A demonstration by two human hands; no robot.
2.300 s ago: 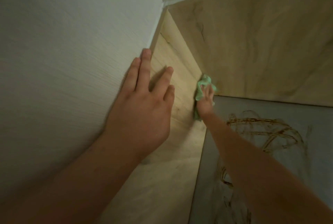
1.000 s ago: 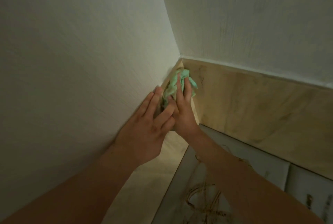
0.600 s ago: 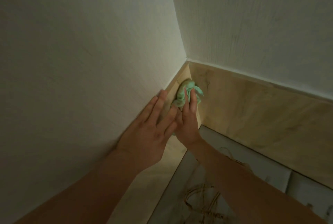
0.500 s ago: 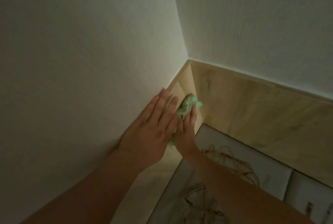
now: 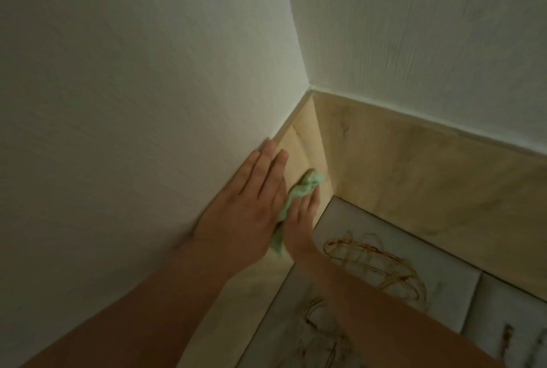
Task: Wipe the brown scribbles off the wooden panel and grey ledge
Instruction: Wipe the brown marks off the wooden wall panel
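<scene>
My right hand (image 5: pixel 302 219) presses a crumpled green cloth (image 5: pixel 299 190) flat against the left wooden panel (image 5: pixel 299 142), low down near the inner corner. Its fingers lie straight over the cloth. My left hand (image 5: pixel 251 204) rests flat and open where the white wall meets that panel, partly covering the cloth's lower end. Brown scribbles (image 5: pixel 373 267) loop across the grey ledge (image 5: pixel 352 219) below, and more scribbles (image 5: pixel 319 332) run under my right forearm.
White textured walls (image 5: pixel 148 71) meet in a corner above the wood. A second wooden panel (image 5: pixel 414 178) runs along the back wall. Another grey section (image 5: pixel 515 326) with dark marks lies at the lower right.
The cloth and my right hand slid down the left panel from the top corner toward the grey ledge. My left hand stayed flat on the wall edge. The view tilted down.
</scene>
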